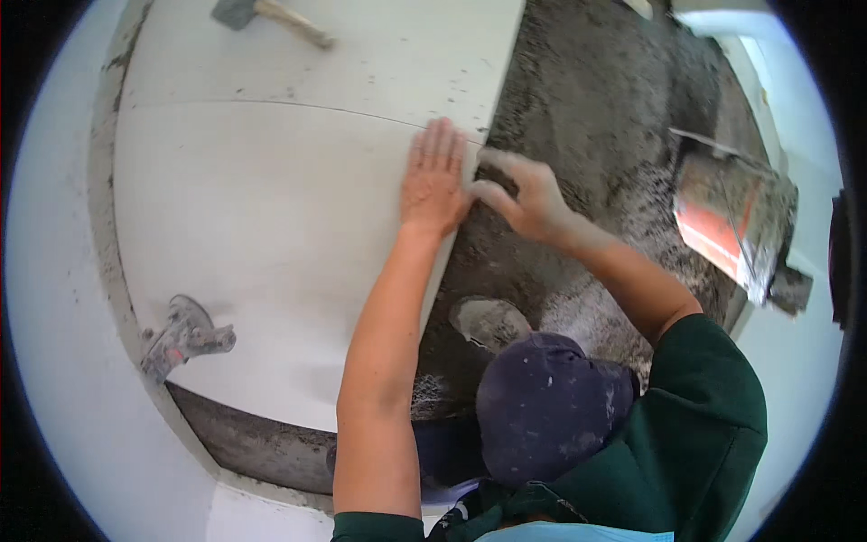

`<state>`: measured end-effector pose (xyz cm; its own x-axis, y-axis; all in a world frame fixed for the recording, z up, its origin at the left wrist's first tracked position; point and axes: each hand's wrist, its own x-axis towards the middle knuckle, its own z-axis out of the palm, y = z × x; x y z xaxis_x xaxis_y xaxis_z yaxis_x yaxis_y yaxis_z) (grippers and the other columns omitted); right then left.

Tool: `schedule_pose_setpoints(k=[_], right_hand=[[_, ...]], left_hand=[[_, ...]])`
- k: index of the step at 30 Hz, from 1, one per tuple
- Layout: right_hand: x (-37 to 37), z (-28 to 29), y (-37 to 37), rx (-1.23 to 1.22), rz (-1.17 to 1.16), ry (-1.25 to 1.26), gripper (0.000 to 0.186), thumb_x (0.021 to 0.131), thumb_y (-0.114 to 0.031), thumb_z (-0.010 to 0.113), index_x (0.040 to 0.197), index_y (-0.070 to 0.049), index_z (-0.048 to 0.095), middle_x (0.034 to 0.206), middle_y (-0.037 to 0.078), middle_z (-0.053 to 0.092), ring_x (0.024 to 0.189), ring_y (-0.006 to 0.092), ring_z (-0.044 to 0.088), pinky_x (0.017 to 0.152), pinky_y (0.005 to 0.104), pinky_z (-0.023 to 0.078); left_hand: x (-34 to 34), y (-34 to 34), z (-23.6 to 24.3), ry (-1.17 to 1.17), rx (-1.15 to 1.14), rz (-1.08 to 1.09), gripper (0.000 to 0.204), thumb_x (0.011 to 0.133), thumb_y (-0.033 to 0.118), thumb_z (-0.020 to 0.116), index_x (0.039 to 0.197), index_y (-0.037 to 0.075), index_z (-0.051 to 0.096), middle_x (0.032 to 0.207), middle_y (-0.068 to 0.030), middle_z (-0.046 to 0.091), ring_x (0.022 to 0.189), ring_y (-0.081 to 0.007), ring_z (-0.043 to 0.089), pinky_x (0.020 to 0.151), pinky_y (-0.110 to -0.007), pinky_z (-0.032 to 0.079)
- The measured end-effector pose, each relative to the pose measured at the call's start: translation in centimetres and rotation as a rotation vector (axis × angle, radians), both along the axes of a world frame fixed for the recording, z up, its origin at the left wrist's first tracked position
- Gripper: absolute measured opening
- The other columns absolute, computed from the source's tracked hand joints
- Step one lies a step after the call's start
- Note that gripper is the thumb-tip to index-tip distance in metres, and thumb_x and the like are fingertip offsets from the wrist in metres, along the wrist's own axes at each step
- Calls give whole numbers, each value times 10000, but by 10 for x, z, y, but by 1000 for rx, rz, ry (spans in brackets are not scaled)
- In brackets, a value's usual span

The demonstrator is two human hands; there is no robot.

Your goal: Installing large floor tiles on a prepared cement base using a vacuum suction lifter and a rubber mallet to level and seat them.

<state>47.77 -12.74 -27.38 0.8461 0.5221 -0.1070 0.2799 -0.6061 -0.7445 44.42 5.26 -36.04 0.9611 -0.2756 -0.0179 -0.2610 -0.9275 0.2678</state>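
Large cream rectangular tile, smooth-faced (pixel 262 208), lies directly under the left hand (pixel 435 185) and runs from it toward 7 to 10 o'clock; left hand is flat, palm down, fingers straight and together, gripping nothing, fingertips about at the joint with the next tile; right hand (pixel 519 194) sits just beside it at 3 o'clock, by the tile's right edge; thumb and forefinger stand apart in a C, no object held between them; can't tell whether those fingertips touch the edge.

Edges: thin dark joint crosses from 9 o'clock to the hands; beyond it, a second cream flat tile with dark specks (pixel 388 68); right edges of both tiles roughly line up; near edge at 7 o'clock stops short of the wall, leaving a strip of grey-brown bedding.

Room around hands: grey-brown rough mortar bed (pixel 587 99) spreads from 12 to 4 o'clock of the right hand; grey-headed hammer with wooden handle (pixel 293 20) lies on the second tile at 11 o'clock, well apart from the hands; grey mortar-crusted suction-cup-like tool (pixel 188 339) at the tile's left edge, 8 o'clock; grey-crusted boxy item with orange-red face (pixel 727 217) at 3 o'clock; bent knee in dusty navy cloth (pixel 555 406) at 5 o'clock, close to the tile.

Surroundings: smooth white wall (pixel 54 235) at 9 o'clock, grey strip along its foot; bedding looks lumpy, paler in patches.
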Motion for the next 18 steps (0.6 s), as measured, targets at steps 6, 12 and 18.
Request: schedule_pose_setpoints(k=[6,12,18], right_hand=[[154,-62,130,168,22,-355,604,907,-336,733,1360,33,579,1353,281,602,1246,429,597,1039,444,502],[195,-88,216,130,-75,-518,723,915,-418,719,1412,67,517,1472,277,509,1417,417,436,1150,448,398],[202,-89,204,19,11,-530,664,921,-353,714,1397,74,534,1468,286,510,1393,427,463,1161,480,377]], left_hand=[[16,80,5,13,-116,240,951,932,605,577,1552,-61,299,1645,-230,276,1550,-361,207,1279,-500,131],[66,230,6,-78,112,538,910,983,576,538,1557,-76,268,1644,-258,255,1551,-376,190,1274,-481,143],[112,331,-6,-80,165,778,1003,964,667,500,1581,-68,211,1670,-230,205,1569,-336,148,1289,-449,103]])
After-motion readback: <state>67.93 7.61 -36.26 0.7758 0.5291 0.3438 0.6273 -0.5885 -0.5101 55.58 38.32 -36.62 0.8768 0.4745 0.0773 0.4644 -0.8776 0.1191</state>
